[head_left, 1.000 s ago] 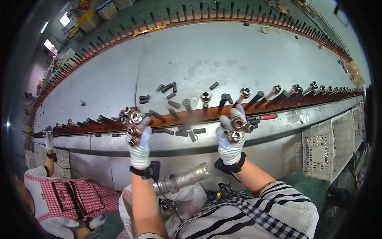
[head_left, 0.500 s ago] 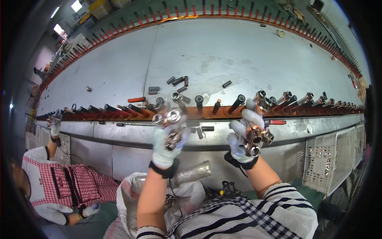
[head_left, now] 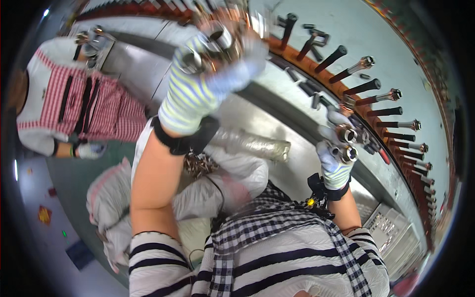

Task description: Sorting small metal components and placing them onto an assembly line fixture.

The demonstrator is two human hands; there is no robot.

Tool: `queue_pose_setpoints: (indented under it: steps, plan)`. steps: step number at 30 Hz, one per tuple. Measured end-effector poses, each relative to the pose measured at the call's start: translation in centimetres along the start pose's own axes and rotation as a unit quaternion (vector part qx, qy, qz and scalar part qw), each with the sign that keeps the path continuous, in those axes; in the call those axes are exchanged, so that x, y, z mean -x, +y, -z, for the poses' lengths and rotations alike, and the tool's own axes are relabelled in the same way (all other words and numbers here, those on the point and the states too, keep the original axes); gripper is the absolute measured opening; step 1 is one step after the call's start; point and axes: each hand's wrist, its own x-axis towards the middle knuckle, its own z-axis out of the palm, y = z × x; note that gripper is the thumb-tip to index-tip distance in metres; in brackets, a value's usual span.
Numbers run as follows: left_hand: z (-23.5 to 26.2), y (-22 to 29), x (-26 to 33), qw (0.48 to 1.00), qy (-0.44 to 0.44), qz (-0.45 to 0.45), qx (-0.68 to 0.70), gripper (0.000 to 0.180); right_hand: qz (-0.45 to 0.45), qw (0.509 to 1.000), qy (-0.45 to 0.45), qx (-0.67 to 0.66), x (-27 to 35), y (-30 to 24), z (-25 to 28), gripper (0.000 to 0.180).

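Note:
My left hand, in a striped glove, is raised at the upper middle, closed around several shiny chrome tube fittings. Motion blurs their far ends. Lower on the right, my right hand wears the same kind of glove. Its fingers wrap chrome tube fittings, beside the metal edge of the workbench. Past it stand dark-tipped red pegs in a row along an orange rail. On some pegs sit chrome fittings; others show bare black sleeves.
Short black tubes lie along the bench edge. White sacks stand below my left arm, metal pieces in one. A foil-wrapped roll lies across. A white crate is at lower right, a co-worker at left.
The view has turned, so the bench now slants down to the right. My left hand has gone up with its fittings; my right hand still holds fittings near the bench edge.

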Motion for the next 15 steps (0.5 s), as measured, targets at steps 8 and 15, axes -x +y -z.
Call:
queue_pose_setpoints:
  steps: [8,15]
  plan:
    - [7.8,-8.0,26.5,0.781,0.126,0.602,-0.113,0.041,-0.039,0.853,-0.481,-0.201,0.6,1.8,-8.2,0.050]
    - [0.4,3.7,27.2,0.620,-0.302,0.444,-0.573,0.056,-0.027,0.754,-0.649,0.096,5.9,2.2,-18.8,0.085]
